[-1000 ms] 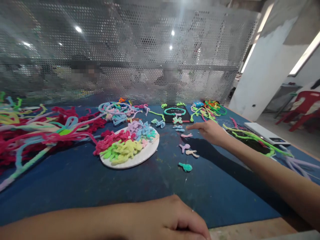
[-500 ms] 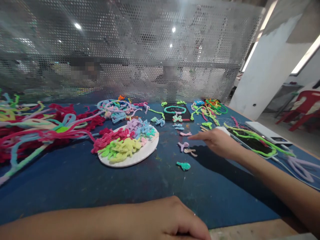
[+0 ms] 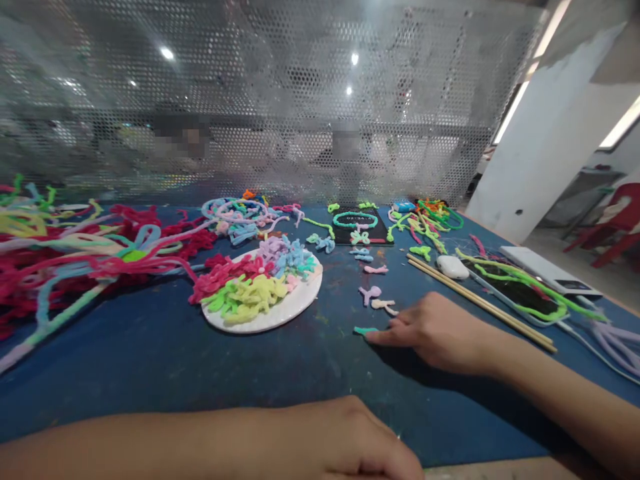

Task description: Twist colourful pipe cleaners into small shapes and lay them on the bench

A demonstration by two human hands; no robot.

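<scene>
My right hand [image 3: 425, 330] is over the blue table, its index finger stretched out and the other fingers curled. The fingertip touches a small teal piece of pipe cleaner [image 3: 364, 330] and covers part of it. Just beyond lie a cream piece [image 3: 383, 305], a lilac piece [image 3: 369, 294] and a pink piece [image 3: 376, 270], in a loose row. At the bottom edge rests my left hand [image 3: 350, 437], back upward. Its fingers are mostly cut off by the frame, so their state is hidden. Nothing shows in it.
A white plate [image 3: 270, 327] of coloured pipe cleaner bits stands left of the row. Longer pipe cleaners [image 3: 135, 257] heap at far left. Chopsticks [image 3: 480, 303], a white earbud case [image 3: 453, 268] and a phone [image 3: 515, 290] lie right. Behind rises a perforated metal screen [image 3: 280, 100].
My right hand has moved nearer to me, from beside the pink piece to the teal piece. The chopsticks and earbud case are now uncovered. My left hand stays put.
</scene>
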